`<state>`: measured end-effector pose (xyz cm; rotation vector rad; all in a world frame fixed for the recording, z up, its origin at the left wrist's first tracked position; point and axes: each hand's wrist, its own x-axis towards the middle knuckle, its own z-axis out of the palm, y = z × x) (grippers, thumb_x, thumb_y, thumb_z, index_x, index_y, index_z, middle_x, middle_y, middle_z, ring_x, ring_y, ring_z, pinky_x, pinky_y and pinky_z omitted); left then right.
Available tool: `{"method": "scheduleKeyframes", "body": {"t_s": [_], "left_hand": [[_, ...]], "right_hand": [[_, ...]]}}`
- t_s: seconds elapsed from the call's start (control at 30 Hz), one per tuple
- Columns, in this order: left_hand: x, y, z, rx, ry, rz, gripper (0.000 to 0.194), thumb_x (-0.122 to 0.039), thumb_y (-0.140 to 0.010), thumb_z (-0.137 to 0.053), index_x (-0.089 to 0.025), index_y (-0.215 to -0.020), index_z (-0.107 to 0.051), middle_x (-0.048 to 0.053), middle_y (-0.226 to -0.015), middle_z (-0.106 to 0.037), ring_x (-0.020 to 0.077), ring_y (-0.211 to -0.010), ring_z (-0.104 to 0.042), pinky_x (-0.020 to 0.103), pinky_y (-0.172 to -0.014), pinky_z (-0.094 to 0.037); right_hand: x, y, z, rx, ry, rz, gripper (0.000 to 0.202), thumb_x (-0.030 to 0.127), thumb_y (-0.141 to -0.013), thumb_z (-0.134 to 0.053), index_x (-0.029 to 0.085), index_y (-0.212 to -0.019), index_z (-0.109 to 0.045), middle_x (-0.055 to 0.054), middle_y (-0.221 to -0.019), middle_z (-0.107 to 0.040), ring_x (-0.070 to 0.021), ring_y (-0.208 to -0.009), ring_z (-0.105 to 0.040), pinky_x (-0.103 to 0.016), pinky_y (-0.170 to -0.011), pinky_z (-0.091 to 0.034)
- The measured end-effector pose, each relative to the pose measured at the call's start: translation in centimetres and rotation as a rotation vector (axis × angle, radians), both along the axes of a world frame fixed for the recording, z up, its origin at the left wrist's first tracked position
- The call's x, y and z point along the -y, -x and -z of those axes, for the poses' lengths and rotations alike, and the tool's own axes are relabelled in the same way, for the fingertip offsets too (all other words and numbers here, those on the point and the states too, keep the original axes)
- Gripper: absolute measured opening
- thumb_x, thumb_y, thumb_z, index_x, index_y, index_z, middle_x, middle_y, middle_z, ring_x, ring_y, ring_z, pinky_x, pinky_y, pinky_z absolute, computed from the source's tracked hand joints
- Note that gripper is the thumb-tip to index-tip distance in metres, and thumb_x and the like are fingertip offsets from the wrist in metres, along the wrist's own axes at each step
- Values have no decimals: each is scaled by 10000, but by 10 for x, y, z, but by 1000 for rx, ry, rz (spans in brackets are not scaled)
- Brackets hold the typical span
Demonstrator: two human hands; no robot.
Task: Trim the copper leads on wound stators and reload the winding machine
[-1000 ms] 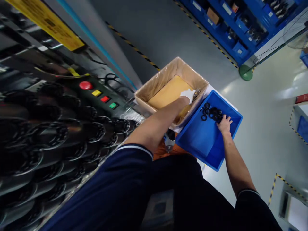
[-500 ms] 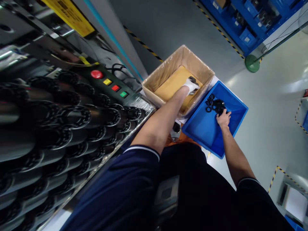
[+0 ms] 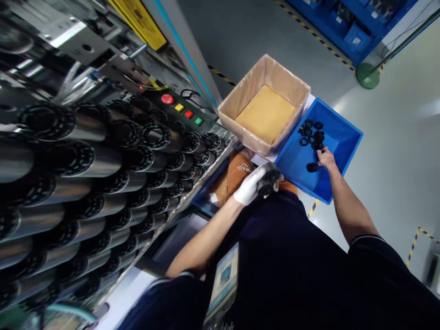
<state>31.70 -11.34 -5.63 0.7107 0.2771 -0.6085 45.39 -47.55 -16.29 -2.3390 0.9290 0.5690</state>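
My left hand point(image 3: 250, 188), in a white glove, is close to my body in front of my waist. Its fingers are closed around black plastic parts point(image 3: 269, 182), whose exact shape is blurred. My right hand point(image 3: 327, 158) is bare and reaches into the blue bin point(image 3: 290, 164). Its fingers are pinched at a black ring-shaped part point(image 3: 318, 145) at the edge of a small pile. Several more black rings point(image 3: 304, 141) lie in that bin, and one black part point(image 3: 312, 167) sits apart, nearer to me. Left of the bin stands a plastic-lined carton point(image 3: 245, 137) with a yellow-brown sheet point(image 3: 266, 114) inside.
On my left, a machine holds rows of metal cylinders point(image 3: 92, 158) with black toothed ends. Its panel has a red button point(image 3: 167, 99) and smaller coloured ones. An orange-brown item point(image 3: 237, 172) is below the carton. A green post base point(image 3: 367, 76) and blue shelving point(image 3: 364, 27) stand farther off.
My left hand has come out of the carton and back toward my waist with black parts. My right hand stays in the blue bin, where the black parts are more spread out. The view has shifted.
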Motion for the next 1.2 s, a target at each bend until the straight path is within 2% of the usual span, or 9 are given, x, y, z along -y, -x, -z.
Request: {"method": "scheduleKeyframes", "body": {"t_s": [0.1, 0.2, 0.33, 0.43, 0.6, 0.73, 0.87, 1.0, 1.2], "left_hand": [[-6, 51, 10, -58, 11, 1, 1087, -831, -803, -943, -166, -1580, -573, 116, -1017, -831, 277, -673, -779, 281, -407, -490], [-2, 73, 14, -112, 19, -56, 1045, -825, -846, -913, -180, -1583, -547, 91, -1011, -808, 273, -758, -788, 276, -460, -519], [9, 70, 9, -149, 37, -99, 811, -735, -865, -929, -228, -1400, -591, 62, -1007, -780, 259, -827, -780, 244, -492, -501], [20, 56, -4, -151, 43, -116, 795, -820, -855, -882, -219, -1302, -613, 50, -917, -753, 269, -809, -768, 267, -497, -516], [41, 35, -40, -76, -41, -141, 814, -866, -942, -754, -249, -1465, -654, 47, -859, -763, 298, -822, -795, 356, -596, -616], [52, 28, -63, 15, -195, -217, 688, -860, -1029, -655, -285, -1398, -742, 69, -1086, -832, 322, -1096, -836, 436, -883, -714], [48, 34, -71, 123, -298, -325, 583, -831, -1096, -587, -340, -1319, -811, 31, -1417, -806, 324, -1516, -686, 482, -1262, -609], [39, 40, -75, 267, -336, -343, 524, -779, -1140, -546, -410, -1366, -841, 2, -1478, -790, 302, -1534, -672, 448, -1381, -519], [30, 40, -86, 266, -369, -285, 534, -799, -1118, -571, -397, -1350, -836, 17, -1438, -788, 324, -1508, -695, 490, -1413, -522]], "right_hand": [[-4, 15, -15, 62, -281, 227, 347, 456, -1158, -730, 158, -1336, -727, -58, -1154, -772, -157, -897, -757, -310, -774, -693], [-11, 39, -35, 159, -540, 379, 243, 407, -1171, -701, 167, -1210, -696, -18, -1025, -746, -146, -867, -769, -282, -751, -697], [-29, 76, -64, 293, -792, 455, 305, 403, -1046, -865, 257, -1042, -597, 31, -892, -718, -156, -907, -818, -263, -806, -737], [-54, 100, -85, 371, -903, 423, 479, 515, -903, -992, 283, -1061, -604, 4, -974, -803, -183, -977, -849, -220, -731, -706], [-119, 127, -128, 700, -1016, 67, 520, 615, -900, -970, 313, -1115, -605, -3, -1130, -875, -175, -894, -841, -232, -586, -622], [-157, 137, -166, 1084, -877, -313, 361, 470, -953, -968, 324, -1069, -658, 11, -1286, -874, -217, -1137, -865, -388, -923, -718], [-162, 138, -197, 1109, -704, -562, 260, 446, -961, -965, 333, -1045, -745, 0, -1294, -882, -293, -1219, -861, -579, -1125, -664], [-153, 134, -216, 1070, -657, -691, 391, 488, -990, -934, 378, -1345, -813, -11, -1337, -879, -312, -1228, -863, -601, -1075, -681], [-148, 128, -229, 1090, -661, -807, 389, 333, -997, -923, 379, -1375, -849, 13, -1423, -864, -267, -1122, -862, -512, -898, -709]]}}
